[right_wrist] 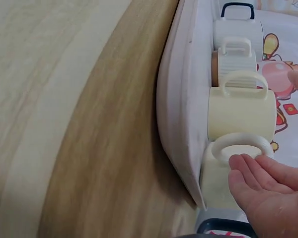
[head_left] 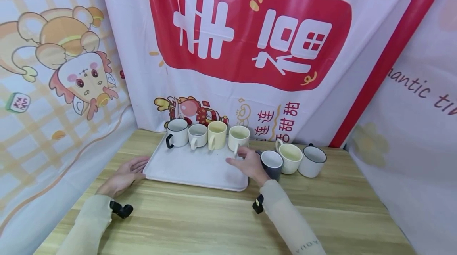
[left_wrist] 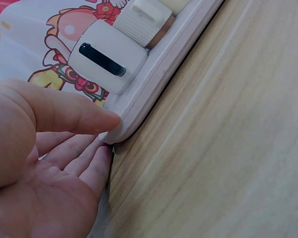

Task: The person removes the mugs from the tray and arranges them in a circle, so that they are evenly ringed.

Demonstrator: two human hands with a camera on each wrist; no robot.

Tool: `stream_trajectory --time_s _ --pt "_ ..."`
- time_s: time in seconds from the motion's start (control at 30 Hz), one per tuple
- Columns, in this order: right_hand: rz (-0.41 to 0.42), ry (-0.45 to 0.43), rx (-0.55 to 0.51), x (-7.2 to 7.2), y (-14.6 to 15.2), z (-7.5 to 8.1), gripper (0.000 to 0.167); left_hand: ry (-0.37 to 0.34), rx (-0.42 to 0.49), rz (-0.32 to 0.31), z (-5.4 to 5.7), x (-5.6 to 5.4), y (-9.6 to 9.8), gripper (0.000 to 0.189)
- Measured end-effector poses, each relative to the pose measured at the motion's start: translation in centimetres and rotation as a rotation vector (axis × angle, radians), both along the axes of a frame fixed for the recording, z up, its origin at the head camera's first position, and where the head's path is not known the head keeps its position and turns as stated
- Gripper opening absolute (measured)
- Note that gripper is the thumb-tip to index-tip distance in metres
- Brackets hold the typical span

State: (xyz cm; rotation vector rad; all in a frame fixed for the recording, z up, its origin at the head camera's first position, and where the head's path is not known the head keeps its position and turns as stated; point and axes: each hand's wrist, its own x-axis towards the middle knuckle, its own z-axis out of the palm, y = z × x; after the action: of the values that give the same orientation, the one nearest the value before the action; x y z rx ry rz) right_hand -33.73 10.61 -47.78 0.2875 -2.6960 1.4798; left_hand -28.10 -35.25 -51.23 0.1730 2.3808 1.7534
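Tray: flat, white, rectangular, rounded corners, lying on the pale wood-grain tabletop. Along its back edge, left to right: one white mug with black handle and dark rim; one small white ribbed cup with brown base; one pale yellow mug; one cream mug with loop handle, slightly apart from the rest.

Right hand: at the cream mug's handle, fingers loosely bent, thumb spread well away — no grip on it; I cannot tell whether the fingertips touch.

Left hand: at the tray's near left corner, fingers nearly straight, thumb and fingertips against the edge — touching, not clenched.

Beside the tray, on the right: one dark grey mug with white interior; one cream rounded cup; one white dark-rimmed mug.

Behind: white cloth with red panel.
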Motion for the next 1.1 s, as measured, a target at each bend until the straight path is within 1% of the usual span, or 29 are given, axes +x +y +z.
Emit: stream_trajectory --time_s 0.07,0.13,0.23,0.27,0.37,0.5,0.6,0.7,0.77,0.83,0.93,1.1 --pt "-0.023 0.0 -0.015 -0.3 -0.3 -0.2 0.046 -0.003 0.0 -0.002 -0.1 0.0 0.0 0.079" --pt "-0.046 -0.006 -0.034 -0.6 -0.5 -0.5 0.048 -0.006 0.001 0.003 -0.2 -0.1 -0.1 0.078" --pt "-0.073 -0.038 -0.104 -1.1 -0.9 -0.9 0.05 -0.004 0.002 0.002 -0.2 -0.1 -0.2 0.078" --pt "-0.079 -0.045 -0.129 -1.3 -1.0 -1.0 0.048 -0.005 0.004 0.006 -0.2 -0.1 -0.2 0.078" --pt "-0.116 -0.087 -0.191 -1.7 -1.2 -1.0 0.041 -0.002 0.009 0.002 -0.1 -0.1 -0.1 0.079" --pt "-0.164 -0.155 -0.227 -2.2 -1.4 -0.9 0.037 -0.003 0.016 -0.001 0.1 0.0 0.1 0.08" --pt "-0.166 -0.189 -0.264 -2.7 -1.3 -1.1 0.037 -0.005 0.013 -0.006 0.2 0.1 0.1 0.08" --pt "-0.162 -0.203 -0.314 -3.0 -1.3 -1.3 0.04 -0.012 0.009 0.0 0.2 0.0 0.1 0.08" --pt "-0.166 -0.204 -0.341 -3.1 -1.3 -1.4 0.042 -0.012 0.006 -0.008 0.1 0.0 0.1 0.08" --pt "-0.176 -0.201 -0.363 -3.3 -1.3 -1.5 0.044 -0.013 0.006 -0.004 0.0 0.0 0.1 0.08" --pt "-0.198 -0.2 -0.371 -3.2 -1.5 -1.6 0.043 -0.008 0.005 -0.014 0.0 0.0 0.1 0.08" --pt "-0.221 -0.206 -0.363 -2.7 -1.8 -1.1 0.038 -0.008 0.001 -0.005 -0.1 -0.1 -0.1 0.081"
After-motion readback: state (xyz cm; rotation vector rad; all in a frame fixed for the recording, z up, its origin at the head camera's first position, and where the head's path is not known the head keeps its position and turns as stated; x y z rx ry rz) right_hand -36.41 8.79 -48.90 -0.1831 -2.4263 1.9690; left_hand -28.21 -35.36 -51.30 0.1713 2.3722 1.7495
